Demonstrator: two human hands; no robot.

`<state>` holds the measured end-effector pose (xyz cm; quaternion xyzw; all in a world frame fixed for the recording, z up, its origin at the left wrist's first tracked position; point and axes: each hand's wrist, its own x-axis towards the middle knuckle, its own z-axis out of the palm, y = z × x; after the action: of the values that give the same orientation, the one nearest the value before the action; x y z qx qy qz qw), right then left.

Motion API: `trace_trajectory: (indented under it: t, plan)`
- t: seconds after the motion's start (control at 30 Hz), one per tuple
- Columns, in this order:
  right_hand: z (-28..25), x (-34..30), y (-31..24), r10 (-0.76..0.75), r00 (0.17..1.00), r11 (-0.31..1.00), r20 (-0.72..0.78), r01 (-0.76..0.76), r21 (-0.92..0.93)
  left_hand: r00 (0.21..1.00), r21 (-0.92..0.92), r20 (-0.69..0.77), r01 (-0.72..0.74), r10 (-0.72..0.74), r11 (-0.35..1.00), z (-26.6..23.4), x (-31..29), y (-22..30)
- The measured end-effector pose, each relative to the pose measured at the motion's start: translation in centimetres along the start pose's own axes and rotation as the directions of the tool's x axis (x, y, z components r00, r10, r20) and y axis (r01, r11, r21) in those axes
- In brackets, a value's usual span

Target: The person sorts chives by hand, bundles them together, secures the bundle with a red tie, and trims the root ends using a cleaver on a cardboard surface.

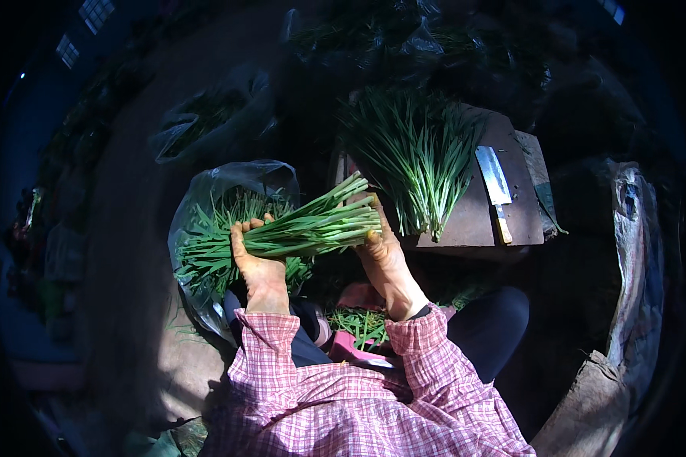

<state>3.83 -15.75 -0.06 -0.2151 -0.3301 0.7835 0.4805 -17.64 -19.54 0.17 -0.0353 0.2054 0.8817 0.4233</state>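
A bunch of long green garlic chives [305, 230] lies slantwise across both my hands, pale stem ends to the right and leafy tips to the left. My left hand [262, 276] is wrapped round its leafy part, above an open clear plastic bag [183, 217] with more chives in it. At the stem ends, my right hand [385, 266] grips the bunch, thumb in front; some of its fingers are hidden. Beyond that hand, a loose heap of chives [423, 160] rests on a brown board [465, 228]. A cleaver [495, 179] with a wooden handle lies beside the heap.
Between my knees is a pink container [347, 350] with cut green scraps. Another clear bag of greens [198, 126] stands farther back on the left. A pale crumpled sack [631, 259] runs along the right side. Dark piles of greens fill the shaded back.
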Motion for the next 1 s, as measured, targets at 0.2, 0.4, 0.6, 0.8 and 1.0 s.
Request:
trace_trajectory:
  t: [0.2,0.4,0.6,0.8,1.0]
  plan:
    - [2.9,3.2,-6.2,-0.213,0.968,0.971,-0.132,0.224,0.08,0.971,-0.017,-0.209,0.118,-0.119,0.993,0.2,-1.4,-5.4]
    - [3.7,3.5,-9.9,-0.322,0.947,0.94,0.017,0.317,0.123,0.93,-0.116,-0.268,0.228,-0.251,0.967,-0.5,-1.7,-8.8]
    - [4.8,2.6,-10.8,-0.068,0.969,0.979,0.237,0.111,-0.172,0.888,-0.083,-0.132,0.433,-0.441,0.897,-2.5,-1.6,-10.2]
    - [8.1,0.3,-9.2,0.194,0.877,0.782,0.44,0.133,-0.609,0.751,0.553,0.327,0.341,-0.574,0.76,3.0,-8.0,-3.4]
    - [10.7,-0.7,-5.4,0.302,0.541,0.352,0.785,0.702,-0.619,0.584,0.542,0.449,0.424,-0.676,0.726,1.5,-9.0,-1.4]
